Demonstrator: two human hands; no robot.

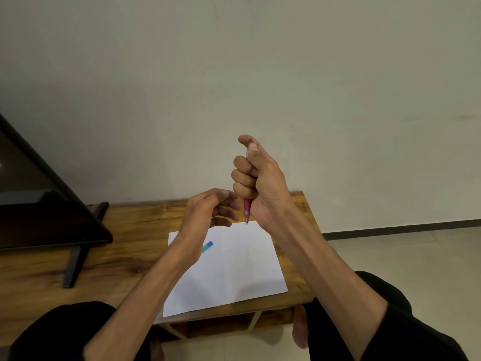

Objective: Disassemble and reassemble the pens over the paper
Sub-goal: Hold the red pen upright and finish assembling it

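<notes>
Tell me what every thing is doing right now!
Pink pen: upright in the right hand's fist, tip down, above the paper.
Right hand: grips the pink pen, thumb on top.
Left hand: fingers loosely curled, holds nothing.
Blue pen: lies on the paper, partly hidden by the left wrist.
Paper: flat on the table.

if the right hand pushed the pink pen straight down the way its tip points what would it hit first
Probably the white paper: the right hand holds the pink pen nearly upright, tip down over the sheet's far edge. Depth is unclear, so it could land on the wooden table instead.
</notes>
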